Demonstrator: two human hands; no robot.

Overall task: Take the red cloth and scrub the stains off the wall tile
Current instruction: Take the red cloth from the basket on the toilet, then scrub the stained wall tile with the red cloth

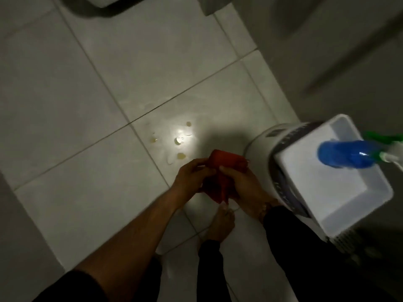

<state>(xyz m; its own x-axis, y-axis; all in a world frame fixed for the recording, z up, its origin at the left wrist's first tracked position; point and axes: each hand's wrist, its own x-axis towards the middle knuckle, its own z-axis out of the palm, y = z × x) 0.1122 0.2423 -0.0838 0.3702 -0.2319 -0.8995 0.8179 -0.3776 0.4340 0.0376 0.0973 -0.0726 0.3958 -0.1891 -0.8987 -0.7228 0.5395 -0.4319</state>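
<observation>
The red cloth [224, 168] is bunched between both my hands, low in the middle of the head view. My left hand [189, 177] grips its left side and my right hand [242, 184] grips its right side. Just up and left of the cloth, several yellowish stains [181, 156] dot a pale tile [196, 88], with a bright glare spot among them. The cloth hangs a short way from the stains and does not touch them.
A white bin-like unit [327, 188] stands at the right with a blue spray bottle [349, 155] with a green trigger lying on top. My bare foot [220, 223] and dark trouser legs are below the hands. A white fixture [102, 3] sits at the top edge.
</observation>
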